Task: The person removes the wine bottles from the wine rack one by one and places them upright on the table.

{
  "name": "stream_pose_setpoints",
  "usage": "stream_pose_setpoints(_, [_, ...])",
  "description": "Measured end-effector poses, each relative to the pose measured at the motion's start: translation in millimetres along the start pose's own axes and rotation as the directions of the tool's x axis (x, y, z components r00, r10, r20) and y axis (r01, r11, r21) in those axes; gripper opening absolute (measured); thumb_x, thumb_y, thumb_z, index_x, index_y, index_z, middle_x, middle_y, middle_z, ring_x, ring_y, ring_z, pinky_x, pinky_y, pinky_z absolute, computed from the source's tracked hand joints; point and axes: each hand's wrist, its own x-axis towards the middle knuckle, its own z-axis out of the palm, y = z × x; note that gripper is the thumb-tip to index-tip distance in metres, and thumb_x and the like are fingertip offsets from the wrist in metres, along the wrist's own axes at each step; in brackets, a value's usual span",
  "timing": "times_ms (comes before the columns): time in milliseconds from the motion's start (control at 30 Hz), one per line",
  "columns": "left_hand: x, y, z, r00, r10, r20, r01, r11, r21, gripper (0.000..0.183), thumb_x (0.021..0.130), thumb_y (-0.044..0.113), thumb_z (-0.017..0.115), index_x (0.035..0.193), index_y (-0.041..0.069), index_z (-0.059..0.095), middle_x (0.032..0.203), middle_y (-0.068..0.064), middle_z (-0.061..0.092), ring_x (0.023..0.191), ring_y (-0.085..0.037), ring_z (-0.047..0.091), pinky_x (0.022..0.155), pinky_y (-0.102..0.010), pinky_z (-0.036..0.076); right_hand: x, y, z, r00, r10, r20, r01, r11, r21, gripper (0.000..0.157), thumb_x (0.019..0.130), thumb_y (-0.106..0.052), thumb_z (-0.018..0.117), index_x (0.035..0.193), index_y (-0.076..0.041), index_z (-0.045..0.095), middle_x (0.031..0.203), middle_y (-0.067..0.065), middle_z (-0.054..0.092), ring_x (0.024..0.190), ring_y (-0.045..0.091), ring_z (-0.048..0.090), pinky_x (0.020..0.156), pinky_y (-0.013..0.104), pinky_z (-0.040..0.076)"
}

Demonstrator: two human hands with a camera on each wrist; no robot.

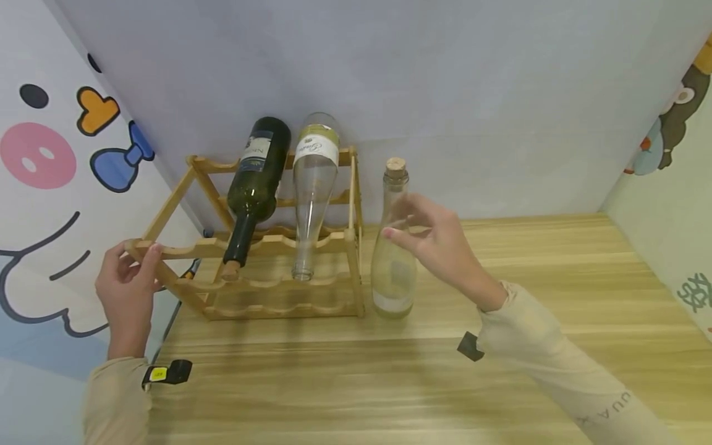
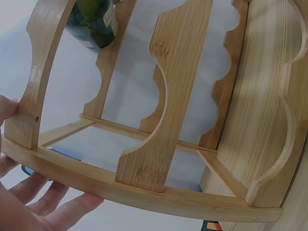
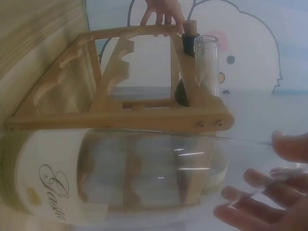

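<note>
My left hand (image 1: 129,284) grips the upper left front corner of a wooden wine rack (image 1: 272,246), thumb on the rail. On its top tier lie a dark green wine bottle (image 1: 253,191), corked, and a clear wine bottle (image 1: 314,191) without a cork, necks toward me. To the right of the rack a pale clear wine bottle (image 1: 394,266) with a cork (image 1: 395,164) stands upright. Around its neck and shoulder is my right hand (image 1: 436,238), slightly blurred, fingers spread and relaxed. The right wrist view shows that bottle's script label (image 3: 50,178).
The rack stands on a wood-grain tabletop (image 1: 311,383), close to the pale back wall (image 1: 445,93). A cartoon-printed panel (image 1: 50,228) rises at the left, beside my left hand. Another printed panel (image 1: 673,216) bounds the right side.
</note>
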Motion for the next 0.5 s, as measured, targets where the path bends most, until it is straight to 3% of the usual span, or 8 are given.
stream_pose_setpoints(500, [0.9, -0.6, 0.5, 1.000, 0.007, -0.008, -0.007, 0.999, 0.031, 0.039, 0.079, 0.034, 0.063, 0.115, 0.022, 0.053, 0.110, -0.001, 0.055, 0.087, -0.010, 0.054, 0.054, -0.014, 0.050, 18, 12, -1.8, 1.000, -0.009, -0.022, 0.007, 0.997, -0.072, 0.029, 0.077, -0.001, 0.064, 0.103, 0.006, 0.053, 0.092, 0.018, 0.059, 0.080, 0.028, 0.061, 0.065, 0.031, 0.053])
